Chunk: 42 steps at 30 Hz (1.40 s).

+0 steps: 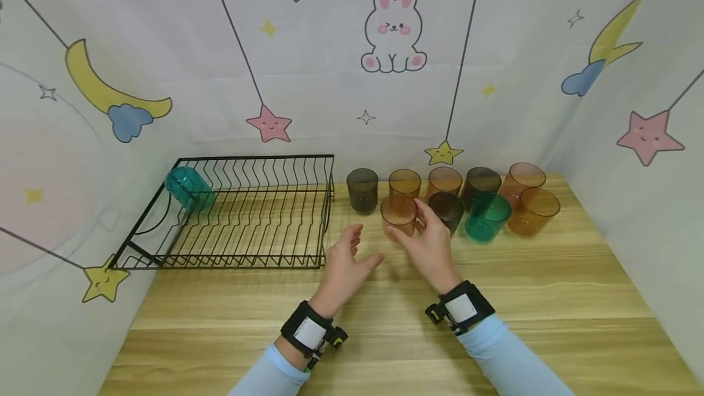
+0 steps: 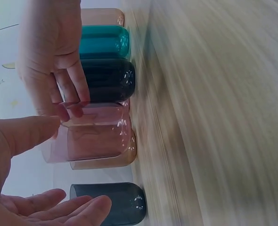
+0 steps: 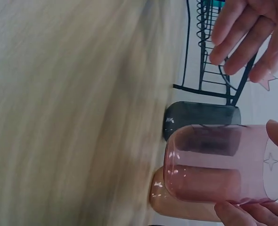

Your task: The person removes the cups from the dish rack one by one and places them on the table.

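A pink see-through cup [image 1: 393, 220] stands upright in my right hand [image 1: 433, 249], pinched near its rim between thumb and fingers. In the right wrist view the pink cup [image 3: 205, 162] overlaps an amber cup [image 3: 165, 202] behind it; whether its base touches the table I cannot tell. Left of the cup, my left hand [image 1: 343, 267] is held with fingers apart, touching nothing. Beyond the hands are a grey cup [image 1: 362, 193] and an amber cup [image 1: 404, 182]. To the right sit a dark brown cup [image 1: 448, 211] and a teal cup [image 1: 487, 220].
A black wire dish rack [image 1: 324, 225] stands on the left of the wooden table [image 1: 385, 341]. One teal cup [image 1: 192, 191] lies tilted at its left end. Several more cups, including an orange cup [image 1: 533, 212], stand at the back right, before a patterned cloth [image 1: 330, 66].
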{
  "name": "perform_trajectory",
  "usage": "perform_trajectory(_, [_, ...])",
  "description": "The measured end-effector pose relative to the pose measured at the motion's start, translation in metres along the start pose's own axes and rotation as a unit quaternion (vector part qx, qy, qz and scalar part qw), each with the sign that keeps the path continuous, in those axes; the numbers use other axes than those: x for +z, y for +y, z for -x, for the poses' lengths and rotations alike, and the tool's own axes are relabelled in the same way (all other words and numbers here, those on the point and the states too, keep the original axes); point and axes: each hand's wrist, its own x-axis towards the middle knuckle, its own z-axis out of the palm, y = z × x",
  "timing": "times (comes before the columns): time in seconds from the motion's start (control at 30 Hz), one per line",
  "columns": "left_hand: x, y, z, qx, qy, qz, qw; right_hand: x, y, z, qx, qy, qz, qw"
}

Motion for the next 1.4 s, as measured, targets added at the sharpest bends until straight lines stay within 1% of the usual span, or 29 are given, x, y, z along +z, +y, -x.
perform_trajectory(0.23, [0.001,0.000,0.000,0.000,-0.001,-0.007,1.0000,0.004,0.009,-0.001,-0.025,0.039,0.056,0.997])
perform_trajectory(0.53, [-0.001,0.004,0.002,0.016,-0.002,-0.008,0.9998,0.008,0.012,-0.003,-0.026,0.067,0.086,0.994])
perform_trajectory(0.7, [-0.002,0.006,0.002,0.021,-0.006,-0.014,0.9997,0.006,0.012,-0.004,-0.020,0.060,0.097,0.993])
perform_trajectory(0.83, [-0.003,0.009,0.002,0.018,-0.010,-0.018,0.9996,0.003,0.009,-0.003,-0.004,0.040,0.100,0.994])
perform_trajectory(0.93, [-0.008,0.015,0.005,0.023,-0.013,-0.025,0.9993,0.001,0.005,-0.001,0.012,0.024,0.101,0.995])
perform_trajectory(1.03, [-0.017,0.023,0.007,0.041,-0.012,-0.031,0.9986,-0.003,0.002,0.002,0.015,0.014,0.102,0.995])
perform_trajectory(1.17, [-0.038,0.033,0.009,0.073,0.001,-0.033,0.9968,-0.008,-0.002,0.007,0.005,0.008,0.110,0.994])
perform_trajectory(1.3, [-0.069,0.037,0.005,0.101,0.022,-0.040,0.9939,-0.015,-0.007,0.011,-0.015,0.004,0.113,0.993])
perform_trajectory(1.33, [-0.078,0.037,0.003,0.106,0.033,-0.044,0.9929,-0.017,-0.009,0.012,-0.022,0.004,0.113,0.993])
perform_trajectory(1.4, [-0.096,0.035,-0.001,0.104,0.053,-0.053,0.9917,-0.021,-0.013,0.014,-0.034,0.008,0.115,0.993])
